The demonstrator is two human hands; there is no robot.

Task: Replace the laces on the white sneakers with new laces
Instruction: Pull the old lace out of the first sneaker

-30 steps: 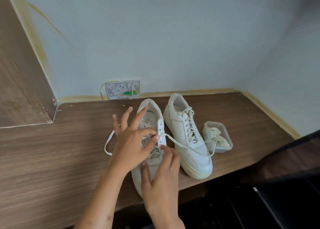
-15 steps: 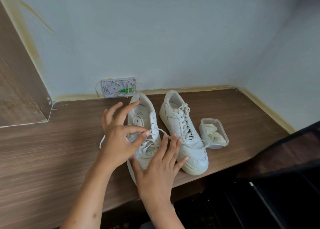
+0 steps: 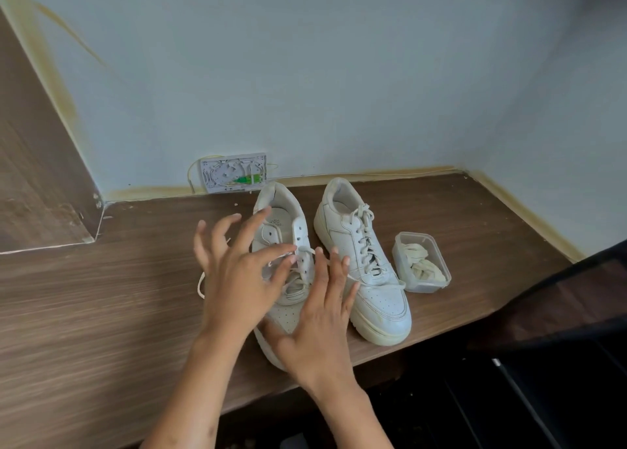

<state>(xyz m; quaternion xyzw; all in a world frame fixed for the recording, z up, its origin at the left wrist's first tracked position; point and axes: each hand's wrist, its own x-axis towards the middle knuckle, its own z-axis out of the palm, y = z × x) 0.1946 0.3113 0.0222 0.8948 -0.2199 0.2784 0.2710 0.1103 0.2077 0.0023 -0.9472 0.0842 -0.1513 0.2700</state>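
Two white sneakers stand side by side on the wooden shelf (image 3: 101,313). The left sneaker (image 3: 283,211) is partly unlaced, and its loose lace (image 3: 201,286) trails off to the left. My left hand (image 3: 234,275) hovers over its eyelets, thumb and forefinger pinching the lace there while the other fingers spread. My right hand (image 3: 320,319) lies with straight fingers over the toe of that shoe, fingertips near the eyelets. The right sneaker (image 3: 373,289) is fully laced. A small clear container (image 3: 437,280) with bundled cream laces sits just right of it.
A white wall plate (image 3: 234,172) with exposed wiring sits at the wall's base behind the shoes. A wooden side panel (image 3: 34,177) rises at the left. The shelf's front edge drops to a dark area at the lower right.
My right hand has uncurled from the lace and now lies flat with straight fingers. My left hand keeps its pinch at the eyelets.
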